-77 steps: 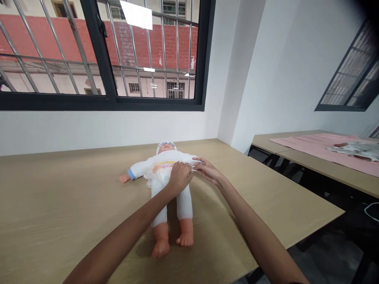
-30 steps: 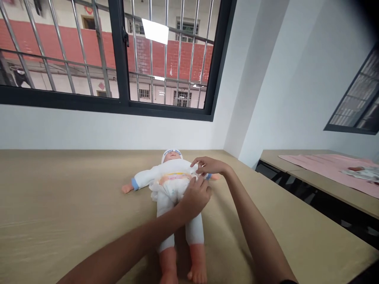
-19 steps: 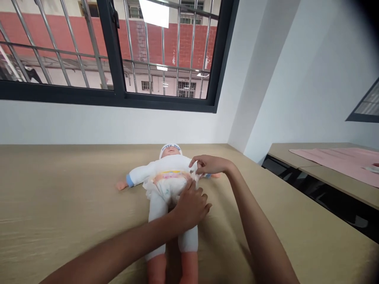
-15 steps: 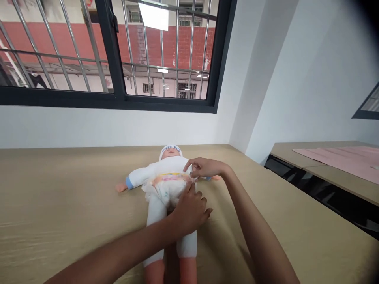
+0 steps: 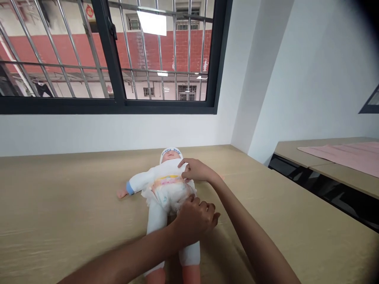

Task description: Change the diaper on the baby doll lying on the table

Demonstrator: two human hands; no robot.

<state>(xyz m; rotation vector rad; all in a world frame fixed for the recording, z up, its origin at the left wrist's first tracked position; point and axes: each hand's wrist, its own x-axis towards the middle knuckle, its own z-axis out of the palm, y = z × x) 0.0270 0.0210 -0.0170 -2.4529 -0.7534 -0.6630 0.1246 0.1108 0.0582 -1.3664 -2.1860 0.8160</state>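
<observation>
A baby doll in white clothes (image 5: 158, 173) lies on its back, its head toward the wall. Around its hips is a white diaper (image 5: 170, 193) with a yellow and pink waistband. My right hand (image 5: 197, 169) is at the right end of that waistband, thumb and bent fingers closed at the diaper's edge and the index finger stretched over the doll's belly. Lower down, my left hand (image 5: 197, 217) is closed, its curled fingertips at the diaper's right leg edge. It covers part of the doll's right-hand thigh. The doll's arm on that side is hidden behind my right hand.
The doll lies on a wide tan tabletop (image 5: 74, 197) against a white wall (image 5: 118, 132). Above is a dark-framed window (image 5: 166, 106) with metal bars. To the right, past a dark gap, another table (image 5: 349, 173) carries a pink cloth (image 5: 346, 156).
My left hand has moved slightly down and right, its fingers more curled. My right hand has shifted a little left over the doll's belly. The view has tilted slightly.
</observation>
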